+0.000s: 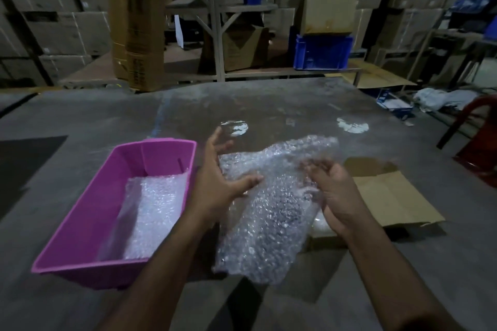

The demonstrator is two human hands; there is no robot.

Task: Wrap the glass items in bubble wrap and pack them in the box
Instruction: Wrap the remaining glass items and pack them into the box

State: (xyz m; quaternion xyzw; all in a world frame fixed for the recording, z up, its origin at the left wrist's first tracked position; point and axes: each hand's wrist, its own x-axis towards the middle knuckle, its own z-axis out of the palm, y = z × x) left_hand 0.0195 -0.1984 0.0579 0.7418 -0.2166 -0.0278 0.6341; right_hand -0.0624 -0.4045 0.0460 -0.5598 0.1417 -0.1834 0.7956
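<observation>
We note the table (80, 121) first: grey, dusty, everything in hand sits on it. On its left part stands the pink tub (80, 236), which we take to be the packing box. Inside lies one bubble-wrapped bundle (150, 212), against the right wall, so at least one item looks packed (contents not visible through the wrap). To the right of the tub, a flattened cardboard piece (390, 196) lies on the table.

A sheet of bubble wrap (269, 212) is held up between both hands, above the table, just right of the tub. The left hand (217, 183) has its thumb pressed on the sheet's front, fingers spread behind. The right hand (336, 191) has its fingers curled into the wrap. Whether glass is inside this sheet we cannot tell.

Judgement: second wrap under way; still to close it and place it in the tub.
</observation>
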